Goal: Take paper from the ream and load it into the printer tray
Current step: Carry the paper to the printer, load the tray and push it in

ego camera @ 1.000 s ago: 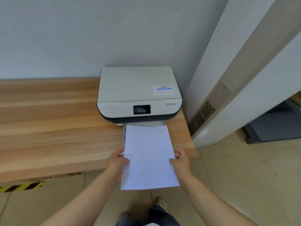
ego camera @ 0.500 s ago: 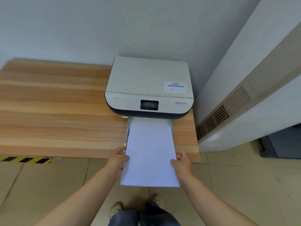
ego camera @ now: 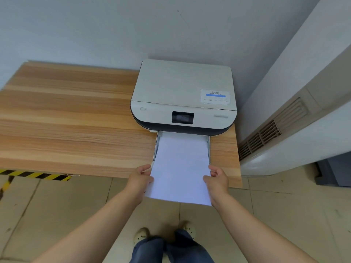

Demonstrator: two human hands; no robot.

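A white sheaf of paper (ego camera: 180, 168) lies lengthwise in the pulled-out printer tray (ego camera: 156, 147), its far end under the printer's front and its near end hanging past the table edge. My left hand (ego camera: 141, 177) pinches the paper's left edge and my right hand (ego camera: 216, 177) pinches its right edge. The white printer (ego camera: 184, 95) with a dark lower band and a small screen sits at the table's right end against the wall. No ream is in view.
The wooden table (ego camera: 72, 120) stretches to the left of the printer. A white cabinet unit with a vent grille (ego camera: 266, 135) stands close on the right. Yellow-black hazard tape (ego camera: 36, 175) runs on the tiled floor below the table's edge.
The paper has slid further into the tray toward the printer, and both hands moved forward with it. The camera view shifted left and back, showing more of the table.
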